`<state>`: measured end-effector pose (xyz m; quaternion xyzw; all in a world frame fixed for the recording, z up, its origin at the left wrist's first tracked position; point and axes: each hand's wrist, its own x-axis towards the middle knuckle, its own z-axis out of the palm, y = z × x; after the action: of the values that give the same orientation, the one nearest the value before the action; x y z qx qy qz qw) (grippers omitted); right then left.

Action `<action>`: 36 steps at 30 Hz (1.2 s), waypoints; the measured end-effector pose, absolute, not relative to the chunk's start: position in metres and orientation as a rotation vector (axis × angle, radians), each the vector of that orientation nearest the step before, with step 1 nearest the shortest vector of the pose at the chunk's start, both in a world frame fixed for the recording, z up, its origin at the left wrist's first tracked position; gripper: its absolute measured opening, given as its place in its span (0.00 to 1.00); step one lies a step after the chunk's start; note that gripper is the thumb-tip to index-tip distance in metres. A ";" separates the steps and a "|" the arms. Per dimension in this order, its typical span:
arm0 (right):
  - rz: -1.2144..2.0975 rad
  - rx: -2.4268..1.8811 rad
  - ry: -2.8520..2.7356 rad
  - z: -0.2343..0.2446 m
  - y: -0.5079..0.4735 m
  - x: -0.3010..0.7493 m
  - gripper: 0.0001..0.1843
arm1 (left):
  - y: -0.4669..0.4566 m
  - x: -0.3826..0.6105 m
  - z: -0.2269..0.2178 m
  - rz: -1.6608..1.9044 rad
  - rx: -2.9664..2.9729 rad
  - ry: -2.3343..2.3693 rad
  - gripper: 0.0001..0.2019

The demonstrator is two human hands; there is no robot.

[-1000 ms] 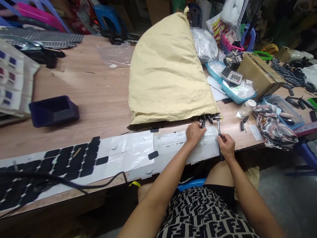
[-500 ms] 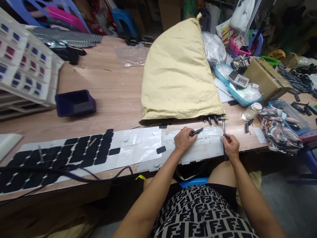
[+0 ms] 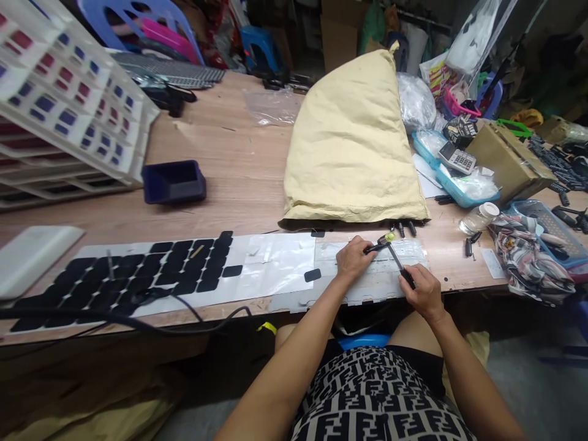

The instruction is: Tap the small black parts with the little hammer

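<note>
My left hand (image 3: 353,260) pinches a small black rod-shaped part (image 3: 374,248) and holds it flat on a clear plastic sheet (image 3: 367,269) at the table's near edge. My right hand (image 3: 422,293) grips the black handle of a small hammer (image 3: 394,252), whose metal head rests against the end of the black part. A few more black parts (image 3: 404,228) lie just beyond, at the mouth of a big tan sack (image 3: 353,147).
A long white sheet with several black pads (image 3: 151,275) runs along the table's left. A black cable (image 3: 138,318) crosses it. A dark blue tray (image 3: 173,181), stacked white racks (image 3: 64,116), a calculator (image 3: 457,160), a cardboard box (image 3: 509,160) and a patterned cloth (image 3: 528,257) crowd the sides.
My left hand took a black part from beside the sack and laid it on the plastic sheet. My right hand swung the hammer over so its head meets the part. The view shifted left.
</note>
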<state>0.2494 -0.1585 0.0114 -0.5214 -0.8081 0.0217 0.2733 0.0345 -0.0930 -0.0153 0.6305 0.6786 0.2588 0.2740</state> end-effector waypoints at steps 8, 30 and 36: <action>0.102 -1.437 -2.165 0.006 -0.162 0.243 0.11 | -0.093 0.034 -0.016 0.706 1.683 1.823 0.09; 0.541 -1.656 -1.444 -0.018 -0.126 0.289 0.17 | -0.098 0.033 -0.025 0.663 1.881 1.792 0.09; 0.528 -1.665 -1.434 -0.016 -0.127 0.288 0.16 | -0.100 0.039 -0.024 0.565 2.003 1.858 0.10</action>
<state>0.2883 -0.1266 -0.0165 -0.6662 -0.5739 0.2114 0.4268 0.0388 -0.1001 -0.0236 0.7069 0.6557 0.1992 0.1751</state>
